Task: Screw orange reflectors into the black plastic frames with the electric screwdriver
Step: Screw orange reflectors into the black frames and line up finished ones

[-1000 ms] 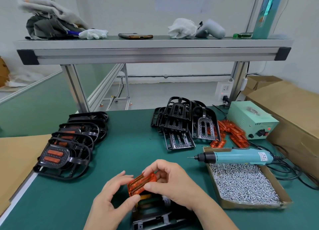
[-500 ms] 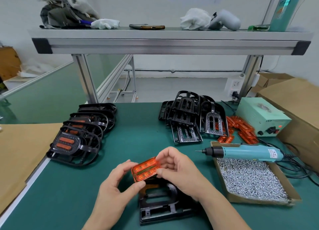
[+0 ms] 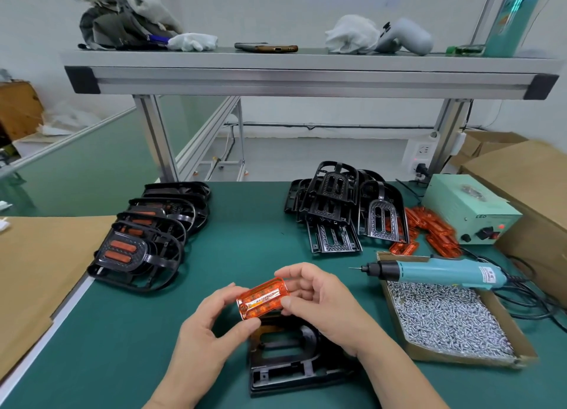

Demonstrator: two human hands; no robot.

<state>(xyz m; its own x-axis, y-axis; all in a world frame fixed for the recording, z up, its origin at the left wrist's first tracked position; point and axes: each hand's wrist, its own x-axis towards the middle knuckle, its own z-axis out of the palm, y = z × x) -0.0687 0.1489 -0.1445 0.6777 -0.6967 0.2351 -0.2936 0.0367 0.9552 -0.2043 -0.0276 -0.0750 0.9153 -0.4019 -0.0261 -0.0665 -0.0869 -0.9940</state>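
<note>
- Your left hand (image 3: 211, 325) and right hand (image 3: 322, 304) both grip one orange reflector (image 3: 262, 298). Thumbs and fingertips are curled onto its opposite ends, and it is held tilted in the air near the front edge of the tabletop (image 3: 245, 224).
- Directly beneath it, a black plastic frame (image 3: 285, 359) lies flat on the tabletop. Your right wrist and the reflector hide part of it.
- The electric screwdriver (image 3: 438, 273) rests across the back rim of a cardboard box (image 3: 454, 359) toward the right edge. Its bit points left, its cable trails off to the right, and it sits apart from both hands.
- The box holds a bed of silver screws (image 3: 445, 319).
- Behind the box, loose reflectors (image 3: 435, 230) lie heaped between a pile of empty frames (image 3: 337, 212) and a pale green power unit (image 3: 469, 209) near the back right corner.
- Along the left edge, a row of fitted frames (image 3: 144, 246) lean overlapping one another, well apart from your hands.
- A brown cardboard sheet (image 3: 36, 270) lies just past the left edge.
</note>
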